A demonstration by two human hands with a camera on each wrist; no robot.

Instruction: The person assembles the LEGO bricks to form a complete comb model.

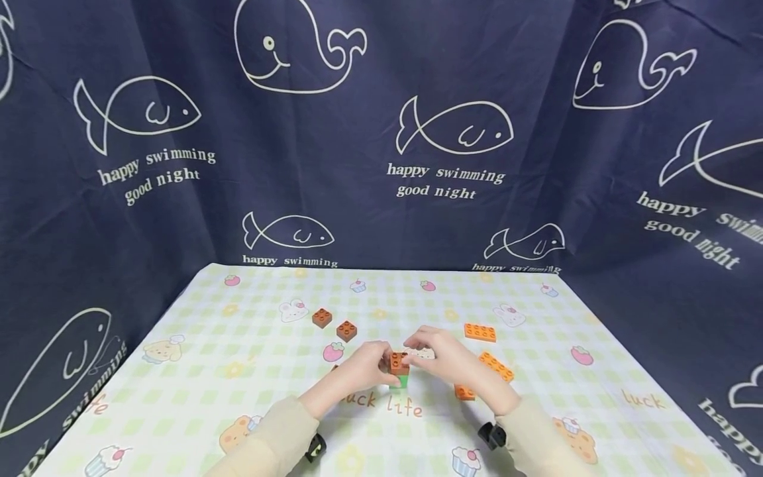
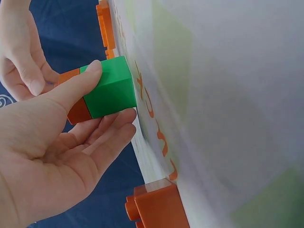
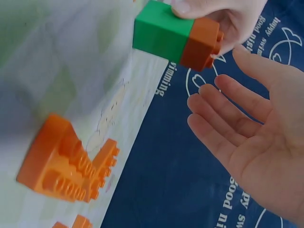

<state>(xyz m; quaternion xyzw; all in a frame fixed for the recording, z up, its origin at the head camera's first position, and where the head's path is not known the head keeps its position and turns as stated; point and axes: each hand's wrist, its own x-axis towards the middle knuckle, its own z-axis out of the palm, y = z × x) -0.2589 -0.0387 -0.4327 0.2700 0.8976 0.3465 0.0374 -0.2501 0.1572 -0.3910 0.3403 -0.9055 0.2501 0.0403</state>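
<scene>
My left hand (image 1: 365, 366) holds a small stack, its thumb lying along the green block (image 2: 111, 88) with fingers on the far side. On that green block sits a reddish-brown brick (image 3: 199, 45), studs upward, its edges flush with the block. The stack stands at the tablecloth, its lower end touching or almost touching it. Close beside the brown brick is my right hand (image 3: 266, 128), fingers apart and loosely bent, holding nothing. In the head view its thumb overlaps the brick's top; whether they touch I cannot tell.
Two brown bricks, one farther (image 1: 322, 318) and one nearer (image 1: 346, 331), lie beyond my left hand. Another brown brick (image 2: 161, 204) is partly hidden by the left arm in the head view. Right of the stack lie orange bricks (image 1: 479, 332), one of them tilted (image 3: 52, 156).
</scene>
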